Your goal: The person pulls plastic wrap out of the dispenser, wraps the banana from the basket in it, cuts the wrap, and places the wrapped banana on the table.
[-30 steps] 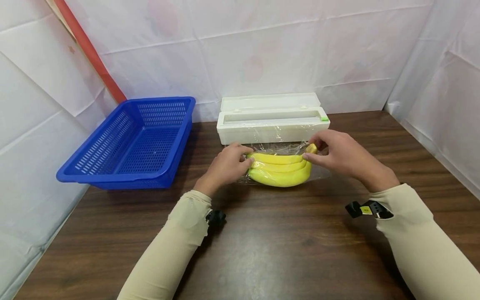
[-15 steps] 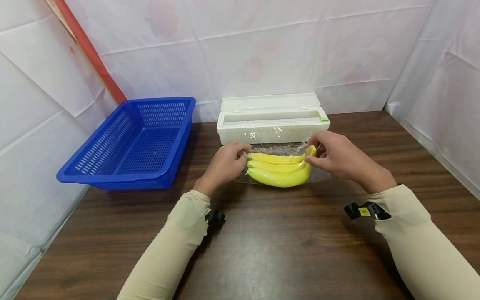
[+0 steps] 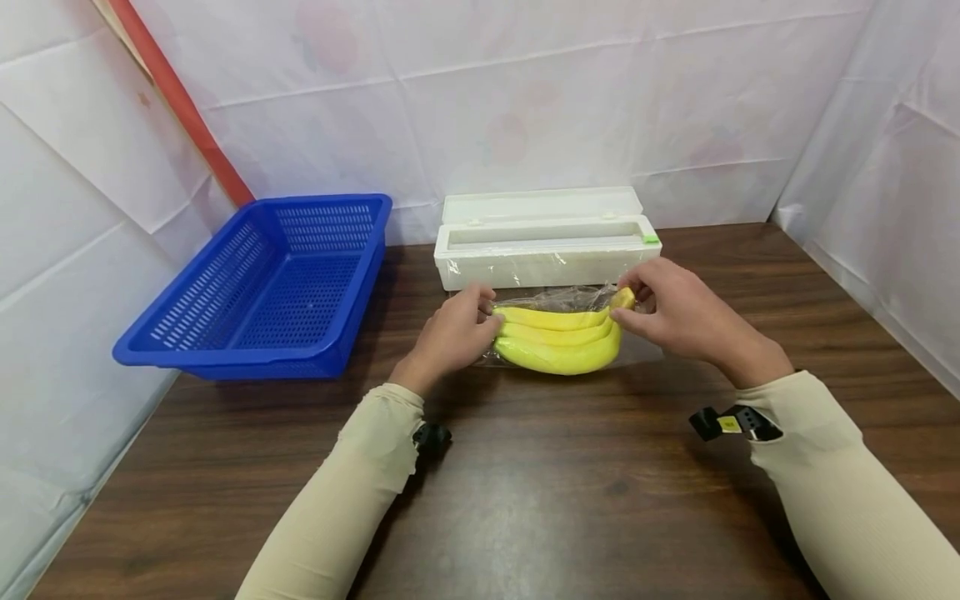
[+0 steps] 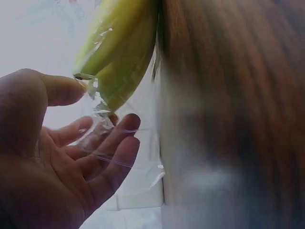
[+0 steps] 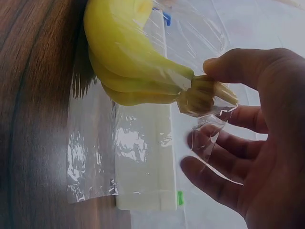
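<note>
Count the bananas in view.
3, side by side: the far banana, nearest the white box; the middle banana; the near banana, farthest from it. More could be hidden beneath.

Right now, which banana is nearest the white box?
The back banana, topmost in the head view. The middle banana and front banana lie on its other side, farther from the box.

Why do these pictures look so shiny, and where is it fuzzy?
Head view: light makes a pale, glary patch on the table, and the plastic wrap glints; left wrist view: the table's wood grain is smeary, and the left hand looks dark against washed-out white; right wrist view: bright white glints on the wrap.
</note>
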`<state>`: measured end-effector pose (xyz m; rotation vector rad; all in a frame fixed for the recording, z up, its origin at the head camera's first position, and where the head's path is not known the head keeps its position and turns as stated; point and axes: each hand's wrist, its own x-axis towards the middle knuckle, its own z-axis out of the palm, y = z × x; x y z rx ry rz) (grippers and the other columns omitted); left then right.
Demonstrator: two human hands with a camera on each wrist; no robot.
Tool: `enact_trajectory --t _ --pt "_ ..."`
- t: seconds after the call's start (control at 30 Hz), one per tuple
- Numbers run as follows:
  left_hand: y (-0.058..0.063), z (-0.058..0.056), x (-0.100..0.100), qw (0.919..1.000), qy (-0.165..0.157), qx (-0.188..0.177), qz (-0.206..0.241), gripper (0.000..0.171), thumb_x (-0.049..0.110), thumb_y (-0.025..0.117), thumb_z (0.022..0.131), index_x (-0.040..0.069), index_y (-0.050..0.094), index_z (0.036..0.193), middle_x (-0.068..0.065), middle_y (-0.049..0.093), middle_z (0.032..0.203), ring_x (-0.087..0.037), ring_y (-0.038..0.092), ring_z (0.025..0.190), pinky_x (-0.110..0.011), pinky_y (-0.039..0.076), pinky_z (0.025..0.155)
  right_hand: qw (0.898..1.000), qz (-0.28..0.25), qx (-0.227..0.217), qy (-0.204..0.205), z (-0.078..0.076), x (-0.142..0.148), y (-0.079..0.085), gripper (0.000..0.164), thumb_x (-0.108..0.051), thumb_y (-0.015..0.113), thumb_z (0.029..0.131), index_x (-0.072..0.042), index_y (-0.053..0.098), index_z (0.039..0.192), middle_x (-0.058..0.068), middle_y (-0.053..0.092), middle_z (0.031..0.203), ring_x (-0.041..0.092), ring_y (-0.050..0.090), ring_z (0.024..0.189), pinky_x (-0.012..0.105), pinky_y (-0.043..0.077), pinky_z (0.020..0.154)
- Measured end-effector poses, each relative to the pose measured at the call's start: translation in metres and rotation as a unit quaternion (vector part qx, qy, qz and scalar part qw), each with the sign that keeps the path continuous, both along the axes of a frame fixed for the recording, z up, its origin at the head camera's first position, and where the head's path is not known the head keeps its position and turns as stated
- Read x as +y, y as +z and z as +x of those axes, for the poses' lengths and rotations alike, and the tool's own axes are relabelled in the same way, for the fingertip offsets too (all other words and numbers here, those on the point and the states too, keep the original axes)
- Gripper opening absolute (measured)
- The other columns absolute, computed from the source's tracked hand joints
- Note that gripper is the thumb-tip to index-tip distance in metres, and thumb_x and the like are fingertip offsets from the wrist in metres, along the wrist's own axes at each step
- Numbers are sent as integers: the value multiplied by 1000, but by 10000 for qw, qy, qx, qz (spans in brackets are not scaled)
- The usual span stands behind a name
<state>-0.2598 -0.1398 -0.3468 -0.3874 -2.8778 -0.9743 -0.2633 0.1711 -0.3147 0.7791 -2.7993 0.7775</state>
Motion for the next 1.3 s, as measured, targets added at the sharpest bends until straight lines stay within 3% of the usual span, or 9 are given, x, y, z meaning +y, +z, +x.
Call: enact_trajectory --t 0.17,0.33,0.5,0.67,0.8,0.93,1.03,1.17,1.3 --pt "0 -2 -5 9993 -203 98 290 16 19 48 104 10 55 116 -7 64 114 -23 60 97 -40 48 84 9994 206 212 -187 2 -1 2 34 -28 77 89 -2 67 108 14 53 108 29 54 95 45 48 78" --pt "-3 -7 -16 9960 -815 281 225 30 2 46 100 7 65 123 -7 66 115 -20 61 100 -38 49 87 9993 242 148 -259 3 -3 2 32 -27 76 89 -2 66 108 11 57 102 27 55 90 44 47 77" --pt "-6 -10 -22 9917 -1220 401 -112 35 -1 54 96 9 68 126 -7 66 115 -20 61 98 -37 50 87 9993 253 100 -254 4 -5 1 32 -27 75 90 -3 65 109 9 59 97 23 55 85 43 47 74" --pt "-8 -9 -21 9893 -1457 5 -78 36 2 56 96 9 63 131 -6 64 124 -20 63 104 -36 52 85 9992 296 23 -285 7 -6 0 31 -28 74 91 -5 65 110 8 59 96 23 53 84 42 46 72" --pt "-6 -9 -21 9892 -1450 -233 -23 41 3 53 95 10 60 135 -6 65 122 -20 64 95 -34 52 76 9990 324 34 -307 7 -6 1 32 -29 74 91 -5 64 110 8 57 95 23 52 83 41 45 71" --pt "-5 -9 -26 9875 -1434 -646 -30 49 14 51 96 17 54 146 -4 62 124 -21 59 91 -36 49 79 9987 395 35 -323 7 -4 1 31 -28 74 91 -5 64 109 7 58 93 23 52 81 41 45 70" --pt "-4 -9 -29 9845 -1514 -890 0 56 20 55 94 20 48 150 -3 59 132 -20 59 103 -37 47 89 9985 450 54 -318 6 -3 1 29 -28 74 91 -6 63 107 7 58 90 23 52 78 40 45 69" --pt "-6 -9 -31 9806 -1629 -1041 330 54 14 62 88 17 44 139 -7 53 144 -19 55 122 -38 45 99 9984 479 95 -294 3 -2 1 28 -27 74 91 -6 64 106 6 57 88 23 51 76 39 44 68" --pt "-6 -10 -35 9810 -1666 -941 322 45 14 69 87 14 46 126 -11 56 141 -22 57 121 -41 45 99 9986 452 113 -263 2 -3 1 27 -27 75 91 -6 64 105 6 58 88 23 51 76 39 44 68"
